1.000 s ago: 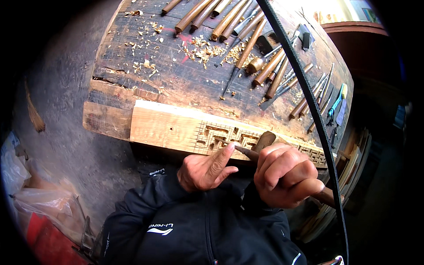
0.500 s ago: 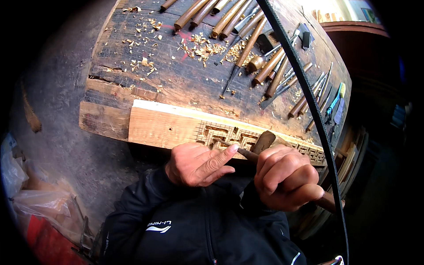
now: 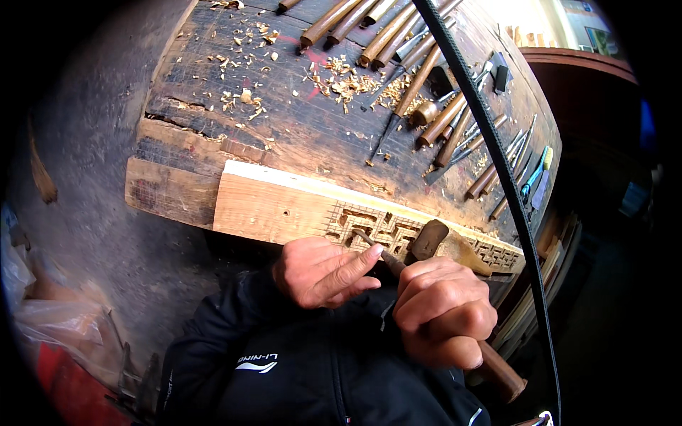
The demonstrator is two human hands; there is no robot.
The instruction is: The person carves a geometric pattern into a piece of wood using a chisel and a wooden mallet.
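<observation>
A long light wooden plank [image 3: 277,206] with a carved fret pattern [image 3: 383,228] lies along the near edge of the dark workbench [image 3: 284,121]. My left hand [image 3: 323,270] grips a chisel [image 3: 376,248], its tip set into the carved pattern. My right hand [image 3: 444,312] is closed around the brown handle of a wooden mallet [image 3: 430,238], whose head hovers just above the chisel's end and the plank. The mallet handle [image 3: 501,369] sticks out below my fist.
Many wooden-handled chisels [image 3: 426,92] lie in a row at the far right of the bench, with wood chips [image 3: 341,82] scattered about. A black cable [image 3: 497,156] crosses the view. Plastic bags [image 3: 50,334] lie on the floor at the lower left.
My left hand has slid right along the plank and set the chisel into the pattern. The mallet head has dropped closer to the chisel's end.
</observation>
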